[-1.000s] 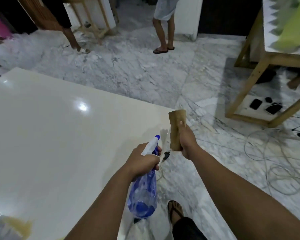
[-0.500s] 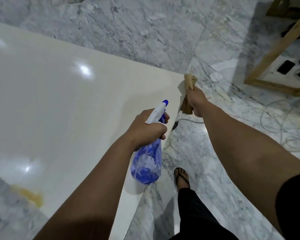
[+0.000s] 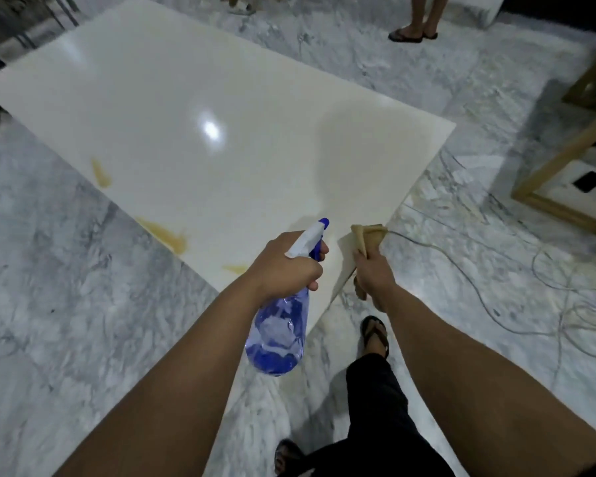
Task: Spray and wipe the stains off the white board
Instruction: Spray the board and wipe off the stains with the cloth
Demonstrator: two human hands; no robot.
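left hand [image 3: 286, 266] grips translucent blue spray bottle [image 3: 278, 333]; right hand [image 3: 372, 273] clutches crumpled tan cloth [image 3: 367, 237] over glossy white board [image 3: 186, 108]; amber stains [image 3: 162, 230] more exposed than before.

text: none legible | labels: none | spray bottle [image 3: 278, 335]: no readable print
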